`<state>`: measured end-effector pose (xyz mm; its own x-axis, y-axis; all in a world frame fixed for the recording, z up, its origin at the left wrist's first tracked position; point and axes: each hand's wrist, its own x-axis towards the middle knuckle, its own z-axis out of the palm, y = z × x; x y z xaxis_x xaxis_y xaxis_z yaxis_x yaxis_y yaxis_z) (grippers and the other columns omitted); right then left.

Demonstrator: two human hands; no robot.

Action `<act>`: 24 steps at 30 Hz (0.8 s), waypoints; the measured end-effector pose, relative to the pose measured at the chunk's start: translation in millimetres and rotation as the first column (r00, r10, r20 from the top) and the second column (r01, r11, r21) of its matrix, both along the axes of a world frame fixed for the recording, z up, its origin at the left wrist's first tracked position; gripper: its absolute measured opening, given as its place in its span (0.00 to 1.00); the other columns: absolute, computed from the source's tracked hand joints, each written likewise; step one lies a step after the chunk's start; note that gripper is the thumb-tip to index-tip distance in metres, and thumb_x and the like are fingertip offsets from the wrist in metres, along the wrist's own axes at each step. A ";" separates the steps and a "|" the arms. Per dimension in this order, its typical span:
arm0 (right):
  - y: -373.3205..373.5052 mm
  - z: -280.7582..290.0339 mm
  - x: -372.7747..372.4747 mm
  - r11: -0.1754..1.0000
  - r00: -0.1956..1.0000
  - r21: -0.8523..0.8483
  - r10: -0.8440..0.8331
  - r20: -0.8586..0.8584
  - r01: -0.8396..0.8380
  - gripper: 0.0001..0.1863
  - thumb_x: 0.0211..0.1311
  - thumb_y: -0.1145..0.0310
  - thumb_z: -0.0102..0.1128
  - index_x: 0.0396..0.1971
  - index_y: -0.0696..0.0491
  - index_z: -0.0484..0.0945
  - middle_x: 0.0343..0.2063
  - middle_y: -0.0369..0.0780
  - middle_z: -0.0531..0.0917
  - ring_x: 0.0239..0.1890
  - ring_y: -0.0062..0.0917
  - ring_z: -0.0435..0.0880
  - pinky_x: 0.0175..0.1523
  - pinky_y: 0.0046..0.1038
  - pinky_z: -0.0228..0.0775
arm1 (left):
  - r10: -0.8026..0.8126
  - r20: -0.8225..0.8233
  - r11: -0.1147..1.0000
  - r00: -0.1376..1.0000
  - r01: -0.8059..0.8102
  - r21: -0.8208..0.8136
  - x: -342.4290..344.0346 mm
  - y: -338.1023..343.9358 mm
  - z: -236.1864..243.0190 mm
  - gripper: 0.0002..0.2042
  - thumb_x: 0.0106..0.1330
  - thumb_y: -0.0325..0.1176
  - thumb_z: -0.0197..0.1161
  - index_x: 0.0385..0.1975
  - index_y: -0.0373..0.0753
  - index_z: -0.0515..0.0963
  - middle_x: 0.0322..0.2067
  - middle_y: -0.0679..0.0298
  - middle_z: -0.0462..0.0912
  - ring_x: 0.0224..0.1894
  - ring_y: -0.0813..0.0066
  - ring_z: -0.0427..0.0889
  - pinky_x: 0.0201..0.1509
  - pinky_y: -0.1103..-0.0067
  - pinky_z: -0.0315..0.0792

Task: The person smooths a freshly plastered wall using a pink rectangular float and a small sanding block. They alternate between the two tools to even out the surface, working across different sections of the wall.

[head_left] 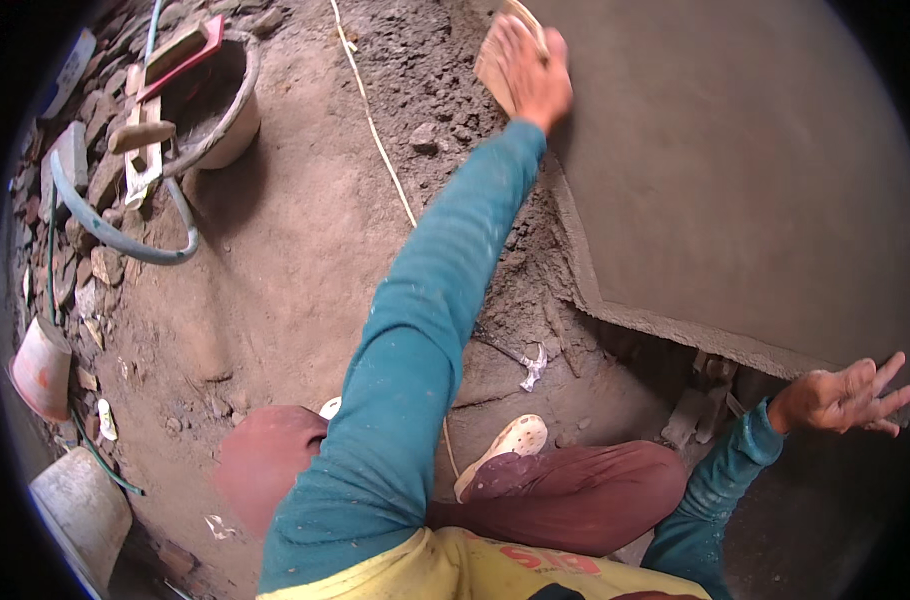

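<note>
My left hand [531, 80], at the end of an outstretched arm, is closed on a wooden float [494, 68] with a pale rim. The float lies by the left edge of a smooth grey slab of wet cement [745, 170]. The hand is slightly blurred, and part of the float is hidden under it. My right hand [843, 396] is beside the slab's lower right corner, its fingers spread and nothing in them. Along the slab's lower side runs a rough, thick cement edge [675, 330].
At upper left a mortar bucket [237, 130] carries a red-backed float [182, 57]. A grey-blue hose [125, 243] curves beside it, near stones [106, 265]. A white cord [375, 140] crosses the dirt. Two more buckets, one whitish-orange [43, 370] and one grey [83, 510], stand at left.
</note>
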<state>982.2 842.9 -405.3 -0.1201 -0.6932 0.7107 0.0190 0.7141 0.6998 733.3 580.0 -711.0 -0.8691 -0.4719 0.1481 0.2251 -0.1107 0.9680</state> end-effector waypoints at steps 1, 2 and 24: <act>-1.7 -0.5 -1.5 1.000 1.000 -0.008 0.018 0.003 -0.018 0.26 0.84 0.60 0.47 0.26 0.56 0.87 0.56 0.46 0.90 0.79 0.44 0.68 0.86 0.62 0.25 | 0.032 -0.085 0.991 0.996 -0.043 -0.129 2.1 7.4 5.4 0.42 0.84 0.57 0.38 0.82 0.25 0.43 0.83 0.38 0.40 0.86 0.45 0.37 0.88 0.57 0.30; -1.4 -0.5 -4.5 0.999 1.000 -0.025 0.028 0.011 -0.028 0.26 0.84 0.60 0.48 0.27 0.56 0.87 0.56 0.46 0.90 0.79 0.44 0.68 0.86 0.62 0.24 | 0.055 -0.171 0.963 0.984 -0.097 -0.250 10.1 27.8 10.1 0.41 0.85 0.57 0.39 0.82 0.26 0.44 0.83 0.37 0.41 0.86 0.42 0.37 0.88 0.56 0.31; -7.8 0.5 -6.0 0.994 0.995 0.029 0.101 0.018 -0.101 0.24 0.85 0.64 0.47 0.28 0.57 0.86 0.53 0.46 0.91 0.77 0.42 0.71 0.87 0.55 0.26 | 0.064 -0.080 0.997 0.995 -0.066 -0.029 27.6 47.7 -58.3 0.41 0.83 0.52 0.50 0.85 0.36 0.42 0.85 0.43 0.37 0.86 0.41 0.31 0.86 0.50 0.24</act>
<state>976.3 835.1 -404.9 -0.0600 -0.7234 0.6878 -0.0641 0.6904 0.7205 760.9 627.7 -769.3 -0.8217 -0.5210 0.2310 0.3068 -0.0628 0.9497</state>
